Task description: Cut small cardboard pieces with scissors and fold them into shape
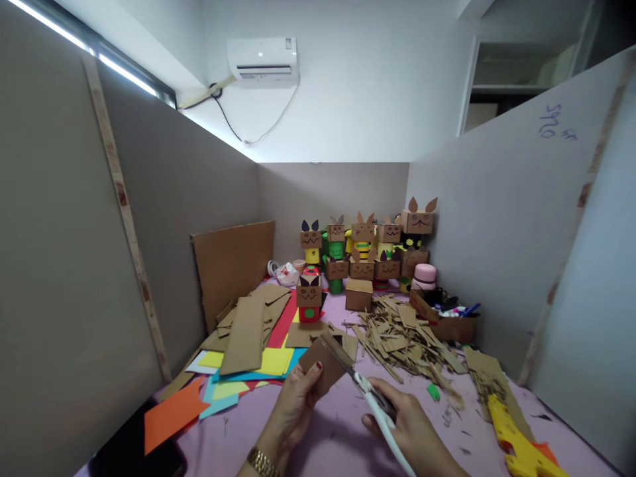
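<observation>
My left hand pinches a small piece of brown cardboard between thumb and fingers, above the front middle of the table. In my right hand is a pair of scissors with white and dark handles. The scissor blades lie at the right edge of the cardboard, where a narrow strip is partly parted from it. Behind the hands stands a cardboard cat figure with dark ears and a red body. A plain cardboard box is beside it.
Cardboard scraps are heaped right of centre. A yellow glue gun lies front right. Coloured paper and cardboard sheets spread over the left. Several cat figures line the back, near a box of markers. Grey partitions enclose the table.
</observation>
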Motion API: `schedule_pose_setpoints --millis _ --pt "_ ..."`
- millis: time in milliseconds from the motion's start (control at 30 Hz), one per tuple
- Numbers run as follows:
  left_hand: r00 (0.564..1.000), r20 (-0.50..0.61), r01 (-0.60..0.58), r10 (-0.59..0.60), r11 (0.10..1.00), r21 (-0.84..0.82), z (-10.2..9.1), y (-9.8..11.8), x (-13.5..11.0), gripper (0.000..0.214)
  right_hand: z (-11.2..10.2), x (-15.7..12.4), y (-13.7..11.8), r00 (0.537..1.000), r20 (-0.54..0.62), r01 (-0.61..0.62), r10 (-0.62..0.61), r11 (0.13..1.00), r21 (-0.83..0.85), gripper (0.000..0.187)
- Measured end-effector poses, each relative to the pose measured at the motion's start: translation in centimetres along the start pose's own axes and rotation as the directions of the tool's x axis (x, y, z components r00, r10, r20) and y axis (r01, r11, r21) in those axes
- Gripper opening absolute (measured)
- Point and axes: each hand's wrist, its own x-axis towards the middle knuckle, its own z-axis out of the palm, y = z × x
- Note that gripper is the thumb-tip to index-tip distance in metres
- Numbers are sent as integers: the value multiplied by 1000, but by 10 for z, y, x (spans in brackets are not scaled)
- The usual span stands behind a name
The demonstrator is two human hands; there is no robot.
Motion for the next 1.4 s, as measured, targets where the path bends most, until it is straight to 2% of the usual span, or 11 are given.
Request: schedule_pose_setpoints --millis 200,367,533,700,800,967,1133,1300,1400 --pt "1000 16 6 -6 1000 -14 -1 0 0 33 2 0 0 1000 -13 -21 20 1000 -20 26" --pt "1000 -2 12 -12 1000 -2 -3 1 1 36 6 2 12 1000 -1 -13 13 999 -45 31" --pt "996 84 7 -13 998 65 -3 0 0 34 7 3 16 999 11 39 -39 999 -24 35" --pt "992 125 21 -28 998 61 2 0 -3 31 5 1 10 999 8 31 -31 999 -20 32" --pt "994 98 30 -36 997 65 2 0 -3 31 5 0 6 1000 8 14 -13 1000 -18 29" --pt "998 57 29 -33 996 81 1 -2 -2 18 8 -2 4 999 -30 -16 16 1000 -7 25" --pt "998 11 54 -55 996 70 0 -5 0 23 11 -1 12 1000 -11 -12 12 1000 -1 23" --pt "999 5 46 -46 997 55 -3 -8 3 23 18 5 28 1000 -4 -28 29 996 90 26" --pt "999 -8 45 -45 998 47 -4 -8 3 22 21 8 32 996 3 -90 93 961 260 39"
